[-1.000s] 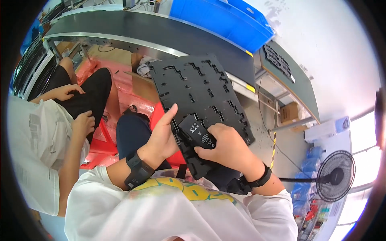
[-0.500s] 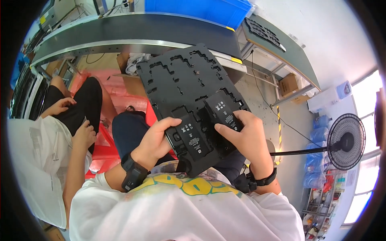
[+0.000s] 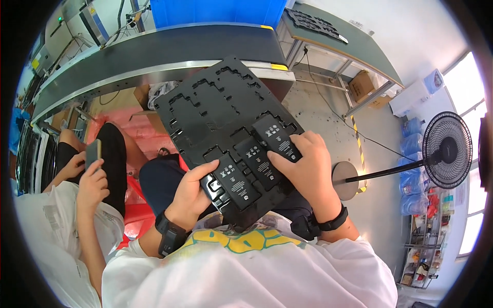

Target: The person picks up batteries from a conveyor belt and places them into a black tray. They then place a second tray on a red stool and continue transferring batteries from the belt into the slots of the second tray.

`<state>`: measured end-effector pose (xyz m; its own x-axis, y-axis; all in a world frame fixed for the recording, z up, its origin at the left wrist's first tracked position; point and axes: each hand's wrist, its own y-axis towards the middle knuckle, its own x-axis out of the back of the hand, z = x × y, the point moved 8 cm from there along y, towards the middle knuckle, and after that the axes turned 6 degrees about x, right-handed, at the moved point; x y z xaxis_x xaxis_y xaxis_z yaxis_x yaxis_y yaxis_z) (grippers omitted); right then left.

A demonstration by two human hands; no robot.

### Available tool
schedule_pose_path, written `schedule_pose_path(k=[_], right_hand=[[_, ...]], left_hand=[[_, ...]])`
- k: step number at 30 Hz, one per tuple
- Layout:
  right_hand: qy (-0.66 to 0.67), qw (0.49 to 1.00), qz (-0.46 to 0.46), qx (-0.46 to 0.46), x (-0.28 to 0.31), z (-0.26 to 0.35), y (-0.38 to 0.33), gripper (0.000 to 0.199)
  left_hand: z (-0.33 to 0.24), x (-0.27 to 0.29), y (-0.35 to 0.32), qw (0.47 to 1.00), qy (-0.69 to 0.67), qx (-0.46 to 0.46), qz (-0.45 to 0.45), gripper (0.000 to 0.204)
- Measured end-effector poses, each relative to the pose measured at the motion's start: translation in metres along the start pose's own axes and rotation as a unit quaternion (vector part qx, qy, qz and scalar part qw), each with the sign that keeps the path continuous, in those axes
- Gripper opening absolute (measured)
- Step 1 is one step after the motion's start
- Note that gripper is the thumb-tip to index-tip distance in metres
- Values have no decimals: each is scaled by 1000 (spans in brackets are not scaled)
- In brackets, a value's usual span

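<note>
A black plastic tray (image 3: 192,123) with rows of moulded recesses lies tilted over my lap. Three flat black batteries with white print sit side by side in its near row: a left battery (image 3: 236,185), a middle battery (image 3: 261,165) and a right battery (image 3: 273,134). My left hand (image 3: 190,192) grips the tray's near left edge, its thumb on top beside the left battery and its other fingers hidden below. With thumb and forefinger, my right hand (image 3: 305,164) pinches the lower end of the right battery. The far recesses hold nothing visible.
A conveyor belt (image 3: 179,43) runs across beyond the tray, with a blue bin (image 3: 215,13) behind it. At left, a seated co-worker's hand (image 3: 92,182) holds a phone (image 3: 94,151). A black fan (image 3: 447,149) stands right. More trays (image 3: 313,23) lie on a green-topped table (image 3: 354,43).
A battery now shows in the recess between the other two, where a gap was. My right hand stays at the right battery. The co-worker's phone has come up into view.
</note>
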<state>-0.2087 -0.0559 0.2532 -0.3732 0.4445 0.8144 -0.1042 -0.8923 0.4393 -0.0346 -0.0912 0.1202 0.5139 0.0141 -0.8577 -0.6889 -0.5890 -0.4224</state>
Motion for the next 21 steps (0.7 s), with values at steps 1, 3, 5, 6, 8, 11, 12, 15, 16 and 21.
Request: schedule_pose_path(k=[1, 3, 5, 6, 8, 11, 12, 15, 16, 21], right_hand=[[1, 1000, -3, -15, 3, -5, 0, 41], [0, 1000, -14, -14, 4, -9, -2, 40], [-24, 999, -22, -22, 4, -11, -3, 40], [-26, 999, -25, -25, 2, -13, -4, 40], [-24, 999, -30, -28, -1, -17, -7, 41], [-58, 998, -26, -22, 1, -17, -6, 42], [-58, 998, -28, -25, 4, -19, -5, 42], [-46, 999, 1, -22, 8, -25, -1, 42], [16, 999, 1, -45, 8, -30, -1, 41], [174, 977, -46, -114, 23, -32, -1, 37]], left_hand=[[-1, 0, 0, 1000, 1, 1, 1, 29], [-2, -4, -3, 1000, -12, 8, 6, 30], [0, -7, -6, 1000, -11, 15, 3, 30], [0, -7, -6, 1000, -10, 5, 5, 31], [2, -3, -4, 1000, -4, 5, 5, 32], [3, 3, -2, 1000, -8, 18, 6, 33], [3, 1, -4, 1000, -5, 20, 6, 33], [1, 0, -7, 1000, -2, 3, 4, 33], [3, 5, -7, 1000, -11, 15, 6, 33], [4, 9, 2, 997, -55, 37, 36, 33]])
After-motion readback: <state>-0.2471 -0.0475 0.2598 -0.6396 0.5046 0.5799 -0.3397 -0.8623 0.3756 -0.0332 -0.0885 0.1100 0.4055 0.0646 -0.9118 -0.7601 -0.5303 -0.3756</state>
